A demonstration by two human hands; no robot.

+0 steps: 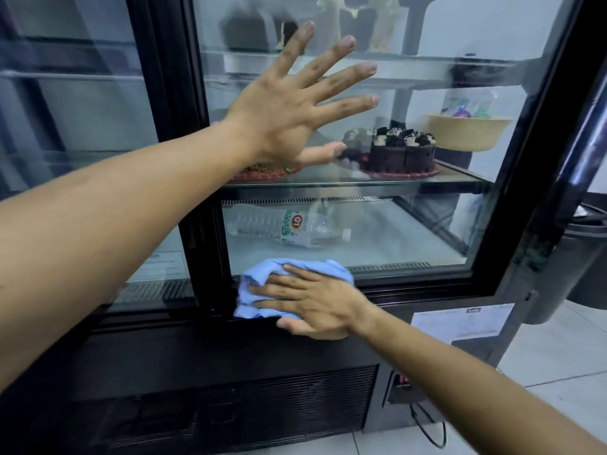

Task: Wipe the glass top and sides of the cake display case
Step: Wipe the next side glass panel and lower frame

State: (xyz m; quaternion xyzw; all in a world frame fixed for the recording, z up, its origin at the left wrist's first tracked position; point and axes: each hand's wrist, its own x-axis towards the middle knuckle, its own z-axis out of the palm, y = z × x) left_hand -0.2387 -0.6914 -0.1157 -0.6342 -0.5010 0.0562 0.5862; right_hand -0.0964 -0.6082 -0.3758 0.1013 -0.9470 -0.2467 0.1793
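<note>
Cloth-wiping at the bottom edge of a cake display case's glass pane.

Right hand [315,302] presses a bunched blue cloth [262,287] flat-fingered against the black lower frame [427,285], at the pane's bottom left corner; its grip is spread over the cloth, not curled round it. Glass pane [377,224] rises above and runs right from the cloth, so unwiped room seems to lie up and rightward. Left hand [295,106] is higher, fingers splayed wide on or just before the glass, holding nothing. Black upright post [170,126] borders the pane on the left.
</note>
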